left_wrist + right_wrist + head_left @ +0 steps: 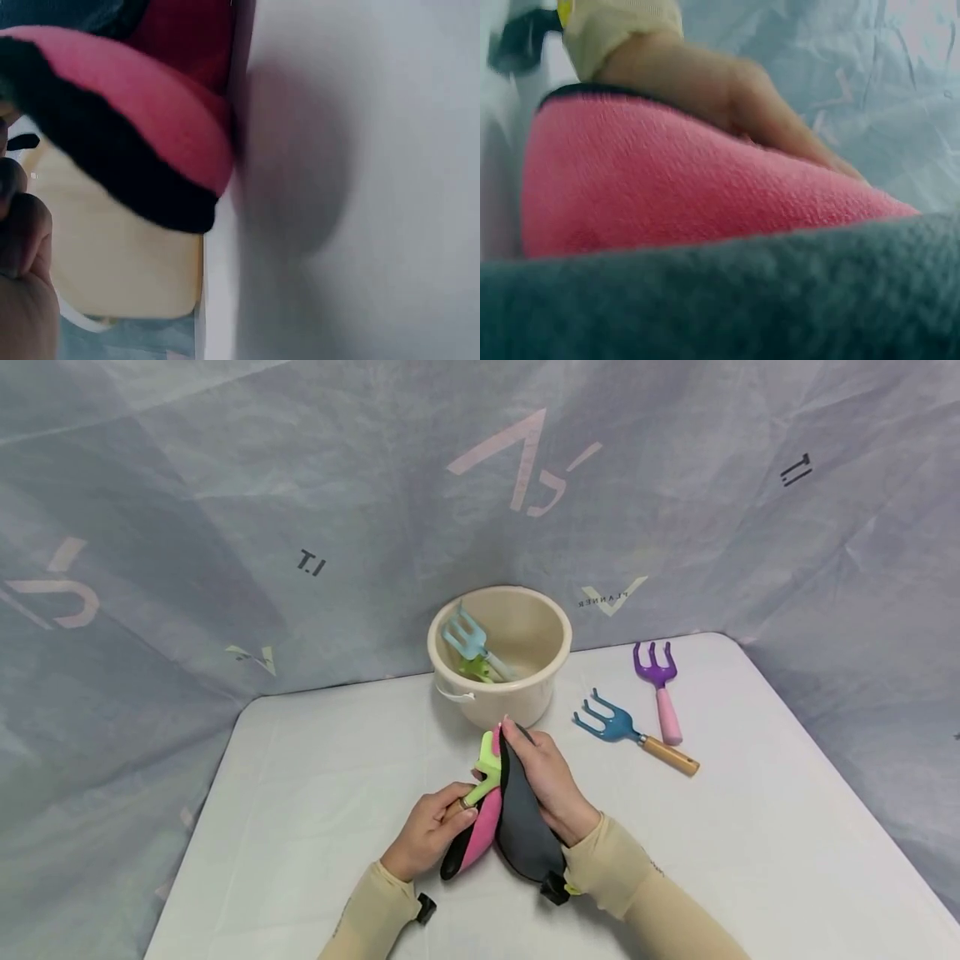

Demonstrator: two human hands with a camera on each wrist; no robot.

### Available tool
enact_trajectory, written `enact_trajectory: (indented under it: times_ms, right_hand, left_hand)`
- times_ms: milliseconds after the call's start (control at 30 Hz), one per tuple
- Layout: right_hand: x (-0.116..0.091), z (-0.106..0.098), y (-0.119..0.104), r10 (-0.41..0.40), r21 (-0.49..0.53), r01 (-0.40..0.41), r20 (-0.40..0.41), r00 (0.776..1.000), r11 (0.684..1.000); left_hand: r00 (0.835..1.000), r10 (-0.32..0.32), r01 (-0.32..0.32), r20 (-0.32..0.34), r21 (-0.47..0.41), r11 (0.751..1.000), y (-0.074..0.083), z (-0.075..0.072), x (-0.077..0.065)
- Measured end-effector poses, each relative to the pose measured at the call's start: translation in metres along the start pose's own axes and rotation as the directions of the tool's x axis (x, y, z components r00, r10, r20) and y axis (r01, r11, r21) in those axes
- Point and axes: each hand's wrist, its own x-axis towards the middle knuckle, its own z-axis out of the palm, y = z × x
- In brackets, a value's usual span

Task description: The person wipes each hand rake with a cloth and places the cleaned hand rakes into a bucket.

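Tabletop (315,777) against grey cloth walls (360,468)

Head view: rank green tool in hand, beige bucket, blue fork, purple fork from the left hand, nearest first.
From the left hand:
1. Green tool: held in its fingers.
2. Beige bucket: ahead, slightly right.
3. Blue fork: on the table, to the right.
4. Purple fork: beyond the blue one, farther right.

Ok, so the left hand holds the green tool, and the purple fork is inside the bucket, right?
The purple fork is not inside the bucket: the head view shows it lying on the table, to the bucket's right. The left hand does hold the green tool.
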Motion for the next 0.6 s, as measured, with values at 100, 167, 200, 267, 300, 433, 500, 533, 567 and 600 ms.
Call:
enact_trajectory:
  times_ms: [100,167,200,267,300,433,500,533,567,600]
  right_hand:
    - [0.000,0.002,0.003,0.009,0.041,-0.008,-0.022,1.000,0.999]
    - [0.000,0.001,0.004,-0.011,0.047,0.010,0.013,1.000,0.999]
    - [0.000,-0.001,0.004,-0.029,0.049,0.026,0.049,0.998,0.998]
    - [0.001,-0.005,0.005,-0.065,0.047,0.059,0.136,0.989,0.997]
    - [0.001,-0.007,0.005,-0.078,0.042,0.071,0.182,0.980,0.997]
    - [0.003,-0.015,0.005,-0.087,0.009,0.088,0.289,0.953,0.996]
    - [0.005,-0.016,0.003,-0.070,-0.020,0.079,0.278,0.958,0.997]
    - [0.005,-0.016,0.003,-0.060,-0.033,0.071,0.261,0.964,0.997]
    - [0.006,-0.015,0.002,-0.050,-0.048,0.063,0.233,0.971,0.997]
    - [0.006,-0.015,0.001,-0.043,-0.060,0.056,0.205,0.978,0.997]
  left_hand:
    - [1.000,-0.011,0.011,-0.015,-0.001,1.000,-0.001,-0.001,-0.001]
    - [1.000,-0.007,0.007,-0.019,-0.019,1.000,-0.008,-0.001,-0.002]
    - [1.000,-0.007,0.007,-0.021,-0.035,0.999,-0.013,0.000,-0.003]
    - [1.000,-0.012,0.010,-0.023,-0.075,0.997,-0.022,0.002,-0.006]
    - [1.000,-0.008,0.006,-0.025,-0.091,0.996,-0.027,0.002,-0.007]
    - [0.999,-0.018,0.013,-0.039,-0.109,0.994,-0.039,0.003,-0.011]
    - [0.999,-0.016,0.013,-0.037,-0.066,0.998,-0.041,0.004,-0.011]
    - [0.999,-0.019,0.017,-0.030,-0.040,0.999,-0.041,0.004,-0.011]
    - [0.999,-0.025,0.025,-0.021,-0.009,1.000,-0.040,0.004,-0.011]
    - [1.000,-0.029,0.029,-0.010,0.020,0.999,-0.039,0.004,-0.011]
